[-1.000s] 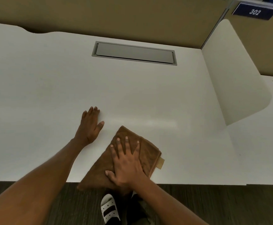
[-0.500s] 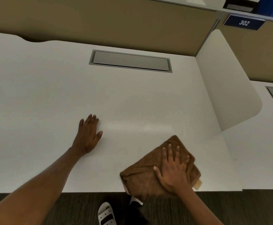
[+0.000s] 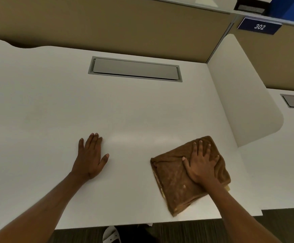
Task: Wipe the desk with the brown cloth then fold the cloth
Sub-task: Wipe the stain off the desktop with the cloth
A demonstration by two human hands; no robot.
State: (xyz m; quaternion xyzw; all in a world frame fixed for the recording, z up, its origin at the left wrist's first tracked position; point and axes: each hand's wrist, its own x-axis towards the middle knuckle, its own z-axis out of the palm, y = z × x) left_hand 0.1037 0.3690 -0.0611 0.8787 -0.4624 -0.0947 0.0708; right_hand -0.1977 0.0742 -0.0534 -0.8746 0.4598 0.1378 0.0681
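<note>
We see a white counter [image 3: 55, 106] filling most of the frame. Brown cloth [image 3: 176, 181] lies in the lower right, bunched and partly folded, near the counter's front edge and close to the white side divider [image 3: 244, 95]; a small tan tag [image 3: 227, 188] pokes out at its right edge. Right hand [image 3: 201, 165] lies palm-down on top of the cloth, fingers spread, pressing flat, not pinching anything. Left hand [image 3: 91, 158] sits lower centre, well apart from the cloth, palm flat on the bare counter, fingers together, thumb out, holding nothing. Both forearms enter from the bottom edge. Grey cable hatch [image 3: 135, 69] is set into the counter at upper centre, lid closed. Tan partition panel [image 3: 99, 21] runs across the top. Blue sign reading 302 [image 3: 259, 26] is at upper right. White sandal [image 3: 111, 235] shows on dark floor at bottom centre.
</note>
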